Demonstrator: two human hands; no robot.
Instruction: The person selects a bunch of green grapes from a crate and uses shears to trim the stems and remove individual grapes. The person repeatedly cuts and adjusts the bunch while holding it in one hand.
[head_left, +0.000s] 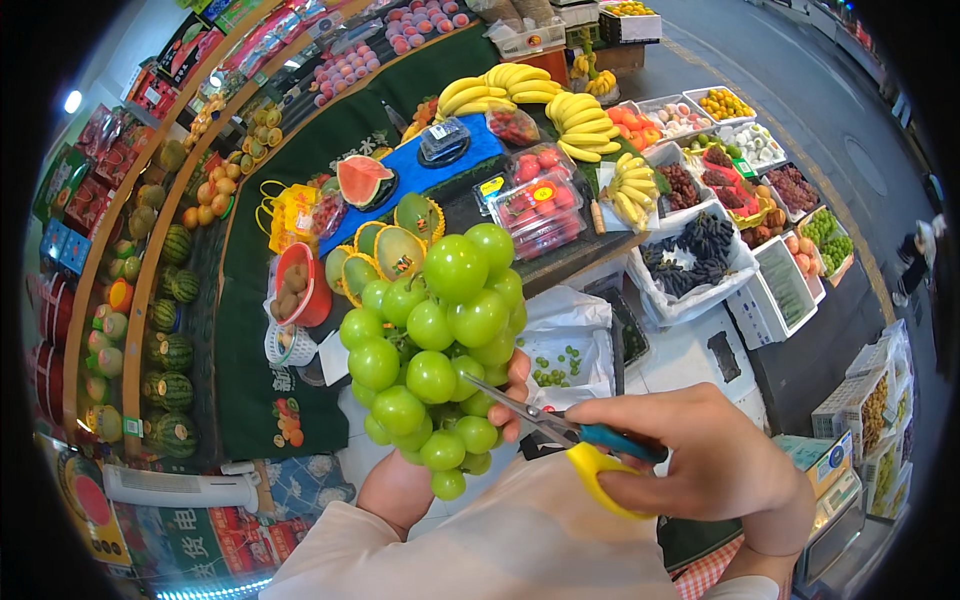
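Observation:
A large bunch of green grapes (431, 352) hangs in the middle of the view, close to the camera. My left hand (513, 395) holds it from behind; only some fingers show at its right side, and the palm is hidden by the fruit. In my right hand (686, 454) is a pair of scissors (534, 412) with a yellow and teal handle. The blades are slightly apart and point left, their tips at the grapes on the bunch's right side. Whether the tips touch a grape I cannot tell. Below the bunch, a white-lined box (592, 319) holds loose green grapes (555, 369).
Ahead, a dark table edge (592, 264) carries clear boxes of red fruit (536, 206), bananas (585, 124) and netted melons (400, 253). A red basket (313, 285) stands left. Crates of dark grapes (690, 255) are at right. Watermelons (174, 352) line the left shelf. A person (916, 259) is far right.

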